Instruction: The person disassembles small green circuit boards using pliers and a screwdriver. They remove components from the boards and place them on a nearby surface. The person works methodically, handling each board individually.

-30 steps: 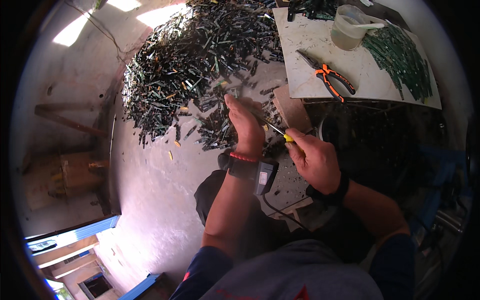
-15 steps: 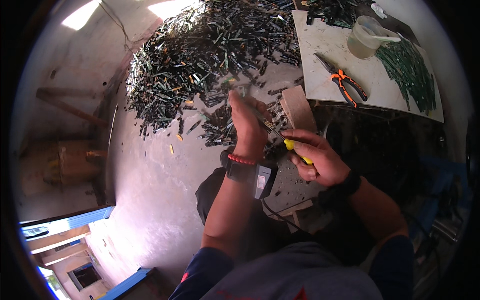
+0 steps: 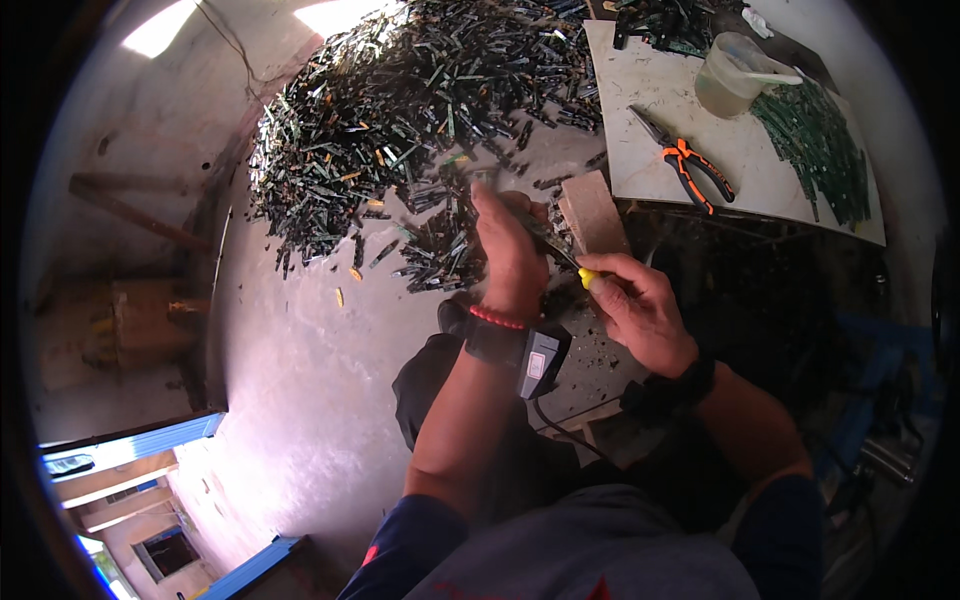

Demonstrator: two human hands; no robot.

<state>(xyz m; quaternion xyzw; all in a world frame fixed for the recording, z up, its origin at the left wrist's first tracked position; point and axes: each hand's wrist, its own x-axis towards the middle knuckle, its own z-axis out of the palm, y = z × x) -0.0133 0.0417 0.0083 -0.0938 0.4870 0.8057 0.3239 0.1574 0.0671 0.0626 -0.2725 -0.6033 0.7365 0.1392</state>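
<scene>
My right hand (image 3: 645, 310) is closed around the yellow handle of a screwdriver (image 3: 587, 277), its thin shaft pointing up and left toward my other hand. My left hand (image 3: 510, 245) is curled with the thumb up, gripping a narrow dark strip (image 3: 538, 232) that is partly hidden by the fingers. The shaft meets or lies along this strip; whether the tip touches it I cannot tell. Just beyond the hands stands a reddish-brown block (image 3: 597, 215). A small cluster of dark strips (image 3: 440, 250) lies on the floor left of my left hand.
A large heap of dark and green strips (image 3: 400, 120) covers the far floor. On a pale board (image 3: 640, 165) at the right lie orange-and-black pliers (image 3: 683, 158), a clear plastic jug (image 3: 725, 80) and a pile of green strips (image 3: 815, 145). A cable (image 3: 565, 430) runs near my legs.
Both hands have shifted slightly to the right. My right fingers have moved up the screwdriver, covering more of its yellow handle.
</scene>
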